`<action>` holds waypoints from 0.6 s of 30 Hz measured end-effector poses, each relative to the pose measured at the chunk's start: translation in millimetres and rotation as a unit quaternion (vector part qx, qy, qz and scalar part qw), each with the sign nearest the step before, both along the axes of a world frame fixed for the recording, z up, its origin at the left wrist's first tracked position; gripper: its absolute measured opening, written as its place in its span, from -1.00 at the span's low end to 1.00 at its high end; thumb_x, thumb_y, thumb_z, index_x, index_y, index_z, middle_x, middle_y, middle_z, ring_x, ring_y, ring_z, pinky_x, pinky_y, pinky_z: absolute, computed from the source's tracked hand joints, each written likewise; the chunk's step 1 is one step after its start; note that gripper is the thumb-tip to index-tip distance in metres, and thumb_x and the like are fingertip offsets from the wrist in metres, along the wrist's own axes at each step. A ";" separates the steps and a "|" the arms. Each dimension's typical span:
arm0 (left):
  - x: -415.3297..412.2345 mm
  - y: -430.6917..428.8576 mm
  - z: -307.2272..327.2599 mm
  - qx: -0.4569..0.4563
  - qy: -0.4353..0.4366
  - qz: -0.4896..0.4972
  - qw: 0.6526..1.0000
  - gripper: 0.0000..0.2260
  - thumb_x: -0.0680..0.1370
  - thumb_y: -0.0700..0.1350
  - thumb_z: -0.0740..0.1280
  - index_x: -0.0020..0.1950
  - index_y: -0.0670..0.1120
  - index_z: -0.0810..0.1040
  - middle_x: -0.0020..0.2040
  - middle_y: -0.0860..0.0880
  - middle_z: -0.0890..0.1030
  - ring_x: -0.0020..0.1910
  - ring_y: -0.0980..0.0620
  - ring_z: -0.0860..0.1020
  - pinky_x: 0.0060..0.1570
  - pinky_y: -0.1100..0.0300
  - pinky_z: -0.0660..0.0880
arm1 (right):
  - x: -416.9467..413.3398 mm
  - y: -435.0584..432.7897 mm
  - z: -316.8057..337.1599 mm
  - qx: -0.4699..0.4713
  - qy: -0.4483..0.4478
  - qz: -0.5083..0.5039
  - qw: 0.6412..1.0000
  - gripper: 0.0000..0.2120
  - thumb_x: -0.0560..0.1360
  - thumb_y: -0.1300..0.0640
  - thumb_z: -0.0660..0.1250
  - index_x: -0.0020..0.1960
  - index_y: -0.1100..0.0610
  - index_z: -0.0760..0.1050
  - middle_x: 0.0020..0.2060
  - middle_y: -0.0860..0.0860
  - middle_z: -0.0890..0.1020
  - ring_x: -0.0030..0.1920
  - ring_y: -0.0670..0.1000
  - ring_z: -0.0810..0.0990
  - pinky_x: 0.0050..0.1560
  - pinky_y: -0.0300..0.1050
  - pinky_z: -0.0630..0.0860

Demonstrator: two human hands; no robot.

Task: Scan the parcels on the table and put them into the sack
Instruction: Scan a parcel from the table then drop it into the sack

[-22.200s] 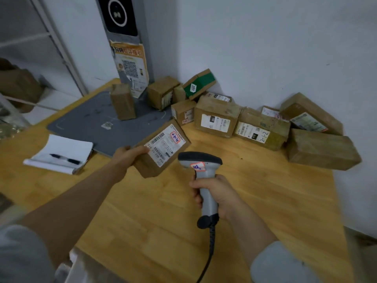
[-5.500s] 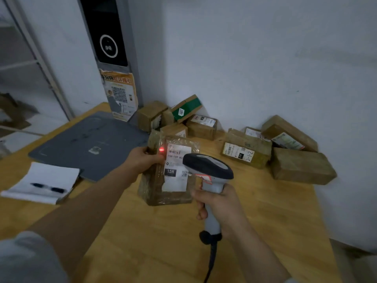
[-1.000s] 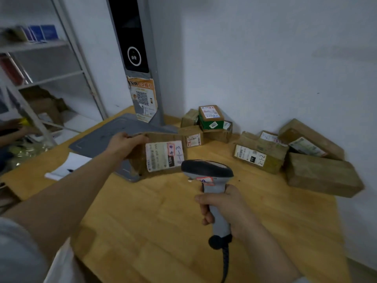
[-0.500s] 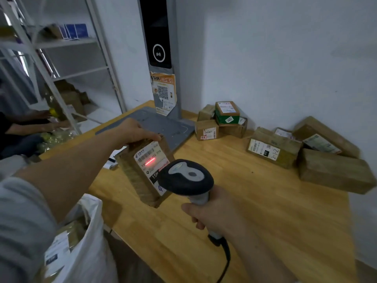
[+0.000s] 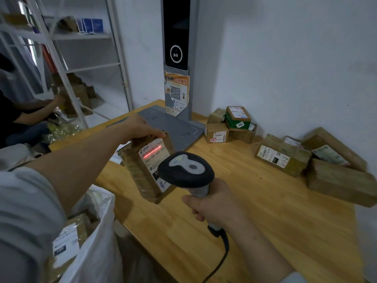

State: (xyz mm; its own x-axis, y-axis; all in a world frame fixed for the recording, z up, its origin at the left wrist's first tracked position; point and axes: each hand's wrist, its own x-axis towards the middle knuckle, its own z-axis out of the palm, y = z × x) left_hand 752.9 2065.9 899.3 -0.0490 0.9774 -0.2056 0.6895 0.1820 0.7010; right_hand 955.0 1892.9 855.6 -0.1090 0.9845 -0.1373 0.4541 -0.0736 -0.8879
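Observation:
My left hand (image 5: 142, 127) grips the top of a brown taped parcel (image 5: 138, 172), held tilted above the wooden table's (image 5: 255, 211) left edge. Its white label faces me with a red scan line across the barcode. My right hand (image 5: 214, 207) holds the handle of a black and grey barcode scanner (image 5: 186, 172), aimed at that label from close by. A white sack (image 5: 95, 242) stands open at the lower left, below the parcel, with other parcels (image 5: 71, 235) inside. Several more parcels (image 5: 281, 156) lie along the wall at the table's back and right.
A grey pad (image 5: 177, 127) with an upright terminal post (image 5: 176, 58) stands at the table's far side. A stack of small boxes (image 5: 234, 123) sits beside it. White metal shelves (image 5: 81, 64) and another person (image 5: 26, 115) are at the left. The scanner's cable (image 5: 220, 258) hangs towards me.
The parcel has come slightly nearer the table's left edge above the sack, and the red scan line still lies on its label. My view has swung a little to the left.

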 end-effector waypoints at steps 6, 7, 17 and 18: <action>-14.2 1.9 3.4 0.010 -0.006 0.004 1.000 -0.72 0.36 0.00 0.54 -0.18 -0.10 0.50 -0.20 -0.10 0.58 -0.17 -0.07 0.57 -0.02 0.05 0.53 | -11.2 11.0 2.8 0.010 -0.003 0.018 1.000 -0.89 0.42 0.18 0.41 -0.19 0.07 0.48 -0.53 -0.05 0.53 -0.53 -0.10 0.49 -0.40 -0.20 0.50; -16.6 2.5 3.7 0.010 -0.009 0.005 1.000 -0.73 0.36 -0.01 0.54 -0.18 -0.10 0.50 -0.20 -0.10 0.58 -0.17 -0.06 0.57 -0.04 0.06 0.52 | -13.4 13.1 2.5 0.009 0.003 0.020 1.000 -0.89 0.42 0.19 0.41 -0.18 0.07 0.48 -0.53 -0.04 0.53 -0.53 -0.09 0.49 -0.39 -0.20 0.50; -59.7 10.6 -6.9 -0.003 -0.012 0.043 0.999 -0.60 0.31 0.05 0.56 -0.07 -0.19 0.55 -0.16 -0.13 0.61 -0.21 -0.04 0.59 -0.32 0.18 0.47 | -41.5 33.5 -3.6 -0.015 0.071 0.056 0.996 -0.78 0.41 0.20 0.47 -0.01 0.06 0.48 -0.44 -0.01 0.57 -0.52 -0.12 0.50 -0.39 -0.20 0.51; -67.1 8.2 -9.1 -0.007 -0.014 0.050 0.999 -0.61 0.32 0.05 0.56 -0.07 -0.19 0.56 -0.16 -0.13 0.61 -0.23 -0.03 0.58 -0.33 0.18 0.46 | -45.9 35.6 -5.0 -0.019 0.074 0.064 0.995 -0.79 0.42 0.20 0.47 -0.02 0.07 0.48 -0.46 -0.01 0.57 -0.52 -0.12 0.50 -0.40 -0.22 0.50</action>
